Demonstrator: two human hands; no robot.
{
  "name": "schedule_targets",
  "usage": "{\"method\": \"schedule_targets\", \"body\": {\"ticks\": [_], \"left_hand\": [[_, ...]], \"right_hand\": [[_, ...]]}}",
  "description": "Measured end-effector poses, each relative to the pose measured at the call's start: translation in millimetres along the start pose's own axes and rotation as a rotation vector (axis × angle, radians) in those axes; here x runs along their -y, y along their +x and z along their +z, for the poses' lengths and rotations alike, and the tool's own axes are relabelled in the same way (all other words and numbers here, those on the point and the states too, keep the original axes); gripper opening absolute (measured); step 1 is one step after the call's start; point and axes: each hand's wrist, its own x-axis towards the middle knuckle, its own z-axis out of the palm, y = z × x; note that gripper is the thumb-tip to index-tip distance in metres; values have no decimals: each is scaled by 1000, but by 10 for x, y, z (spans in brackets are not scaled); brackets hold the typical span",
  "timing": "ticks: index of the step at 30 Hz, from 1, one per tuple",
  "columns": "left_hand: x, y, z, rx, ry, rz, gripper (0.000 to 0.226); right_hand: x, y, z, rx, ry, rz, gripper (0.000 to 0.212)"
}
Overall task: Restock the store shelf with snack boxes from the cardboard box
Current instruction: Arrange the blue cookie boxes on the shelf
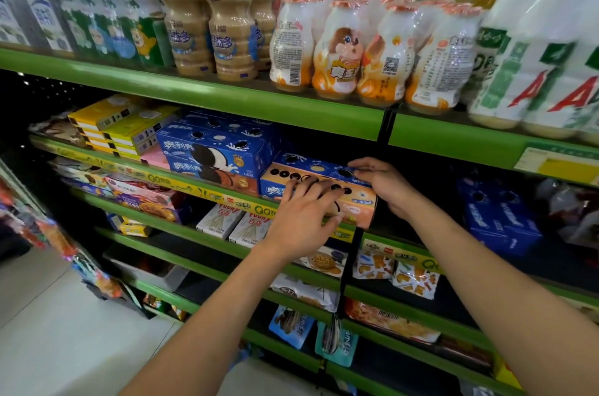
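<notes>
From the head view, a snack box (324,191) sits at the front edge of the shelf (207,191), beside stacked blue boxes (214,152). The left hand (301,217) lies flat on its front, fingers (319,190) spread, gripping nothing (likely pushing it in). The right hand (382,181) cups the far top corner to steady it. No cardboard box is visible.

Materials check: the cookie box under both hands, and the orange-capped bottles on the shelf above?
Cookie box: looks like glossy printed paperboard, with crisp folded edges and flat faces. Orange-capped bottles: probably white plastic in clear shrink wrap, with highlights and wrinkles in the film; caps may be foil, unclear.
</notes>
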Motion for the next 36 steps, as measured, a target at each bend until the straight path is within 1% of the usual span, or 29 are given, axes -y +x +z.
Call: {"method": "schedule_targets", "body": {"ticks": [3,5,9,11,15,17,21,23,25,26,27,29,31,32,34,36], "left_hand": [[-45,32,-35,-16,-15,-25,48],[-77,76,-82,4,-47,-67,45],[-192,188,-184,5,-85,-101,33],[-307,266,-222,-6,-104,-99,29],[-621,467,-245,0,-165,-77,28],[-791,565,-225,7,-212,-58,24],[-1199,733,-111,11,-407,-105,18],[-1409,812,-10,62,-488,-167,18],[-1609,887,122,140,-548,-207,23],[-1697,914,190,176,-568,-223,27],[-1778,934,256,207,-577,-236,31],[-1925,954,365,249,-583,-257,42],[-2055,960,453,249,-578,-254,50],[-2110,961,492,246,-562,-242,52],[-2194,961,566,268,-510,-221,55],[-2234,951,622,294,-451,-224,57]], "right_hand": [[-3,-30,4,-26,-20,-17,21],[-4,-68,-6,-50,-40,-37,19],[30,-216,-66,-113,-8,-92,21],[56,-323,-145,-167,65,-129,23],[83,-616,-408,-306,360,-143,24],[93,-774,-581,-345,452,-137,23],[100,-1066,-1014,-382,586,-153,26],[57,-1187,-1263,-432,617,-160,25],[-57,-1294,-1504,-505,612,-158,26],[-135,-1354,-1607,-541,568,-156,29],[-225,-1411,-1699,-573,470,-161,31],[-422,-1514,-1828,-572,116,-189,32],[-622,-1559,-1875,-434,-274,-201,34],[-710,-1566,-1870,-342,-421,-186,38],[-832,-1591,-1828,-215,-613,-150,45],[-902,-1626,-1807,-197,-704,-168,50]]}}
